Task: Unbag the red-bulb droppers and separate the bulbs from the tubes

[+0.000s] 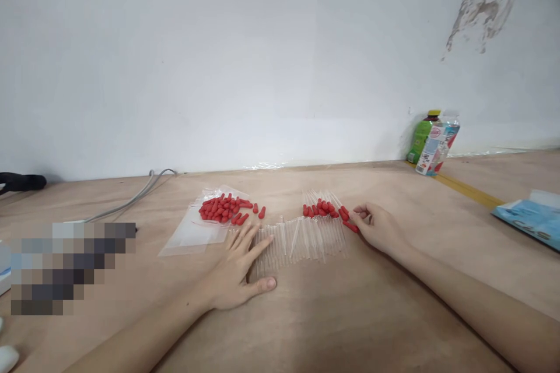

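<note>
My left hand (pixel 240 268) lies with fingers spread over the left end of a row of clear glass dropper tubes (pixel 301 239). Beyond its fingertips, a pile of loose red rubber bulbs (pixel 221 208) rests on a clear plastic bag (pixel 188 239). My right hand (pixel 374 226) is at the right end of the row, fingers curled in a pinch at a red rubber bulb (pixel 350 226). Beside it, several droppers with red bulbs (pixel 324 208) lie just behind the bare tubes, their glass stems pointing away from me.
Two bottles, a green one (pixel 420 141) and a clear labelled one (pixel 437 148), stand by the wall at the right. A blue package (pixel 531 221) lies at the right edge. Grey cable (pixel 131 198) runs along the left. A blurred-out patch (pixel 74 268) covers something there.
</note>
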